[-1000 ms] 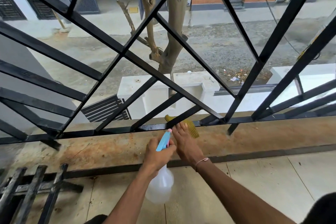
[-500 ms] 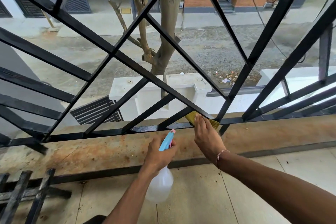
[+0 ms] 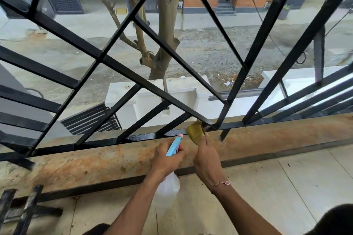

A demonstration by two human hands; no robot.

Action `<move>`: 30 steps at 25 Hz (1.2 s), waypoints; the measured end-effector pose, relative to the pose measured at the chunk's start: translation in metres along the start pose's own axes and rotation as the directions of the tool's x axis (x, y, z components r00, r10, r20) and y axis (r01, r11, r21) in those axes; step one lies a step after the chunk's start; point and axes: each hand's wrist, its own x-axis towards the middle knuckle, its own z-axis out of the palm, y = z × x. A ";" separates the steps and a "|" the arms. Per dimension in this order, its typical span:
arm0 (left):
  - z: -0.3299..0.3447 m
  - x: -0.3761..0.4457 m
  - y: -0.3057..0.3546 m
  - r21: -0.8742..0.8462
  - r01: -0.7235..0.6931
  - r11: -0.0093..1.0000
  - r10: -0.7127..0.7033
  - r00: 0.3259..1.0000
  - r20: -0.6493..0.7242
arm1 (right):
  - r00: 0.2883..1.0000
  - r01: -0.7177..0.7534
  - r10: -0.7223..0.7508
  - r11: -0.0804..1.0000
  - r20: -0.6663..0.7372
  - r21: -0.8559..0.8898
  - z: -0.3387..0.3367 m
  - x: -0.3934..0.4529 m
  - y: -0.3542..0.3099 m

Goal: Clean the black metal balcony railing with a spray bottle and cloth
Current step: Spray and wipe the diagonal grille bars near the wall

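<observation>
Black metal bars of a balcony railing are crossing the view as a person is working at its base, seen from a head-worn camera. Their right hand is pinching a yellow cloth between thumb and curled fingers, and is pressing it against the bottom rail just beside the joint where several slanted bars are meeting. Their left hand is gripping the neck of a spray bottle, fingers wrapped round its blue trigger head, whose pink-tipped nozzle is pointing at the rail close to the cloth; the translucent body is hanging below the hand. A thin bracelet is circling the right wrist. The rail is running along a rust-stained concrete ledge, with pale floor tiles nearer the camera. Beyond the bars, a bare tree trunk is rising from the street below.
</observation>
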 end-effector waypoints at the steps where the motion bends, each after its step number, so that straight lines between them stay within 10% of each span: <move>1: 0.004 0.000 0.003 -0.003 -0.006 1.000 0.006 1.000 0.002 | 0.996 -0.079 0.087 0.978 -0.034 0.191 0.003 0.001 0.004; 5: 0.010 -0.008 0.011 -0.042 -0.001 0.999 0.002 1.000 0.008 | 0.911 -0.292 0.409 0.735 -0.057 0.612 0.003 -0.003 0.023; 8: 0.011 -0.009 0.012 -0.031 0.013 0.999 -0.012 1.000 0.008 | 0.759 -0.423 0.640 0.345 0.120 0.838 -0.001 -0.007 0.018; 11: 0.012 -0.005 0.015 -0.027 -0.016 1.000 0.016 1.000 0.021 | 0.651 -0.367 0.679 -0.108 0.338 0.924 -0.012 -0.006 0.014; 14: 0.012 -0.004 0.014 -0.035 -0.014 0.999 0.015 1.000 0.023 | 0.638 -0.313 0.654 -0.263 0.407 0.913 -0.013 -0.017 0.011; 16: 0.013 -0.004 0.011 -0.029 0.014 0.999 -0.014 1.000 0.018 | 0.637 -0.287 0.713 -0.133 0.293 0.949 -0.007 -0.023 0.013; 18: 0.014 -0.005 0.011 -0.029 0.019 0.999 -0.018 1.000 0.019 | 0.667 -0.308 0.744 0.243 0.027 0.920 -0.005 -0.019 0.015; 22: 0.012 -0.005 0.013 -0.019 -0.019 1.000 0.020 1.000 0.023 | 0.852 -0.275 0.457 0.804 -0.254 0.527 0.018 0.023 0.027; 30: 0.009 -0.006 0.014 -0.029 -0.015 0.999 0.015 1.000 -0.008 | 0.970 -0.121 0.130 0.991 -0.206 0.054 0.030 0.062 0.042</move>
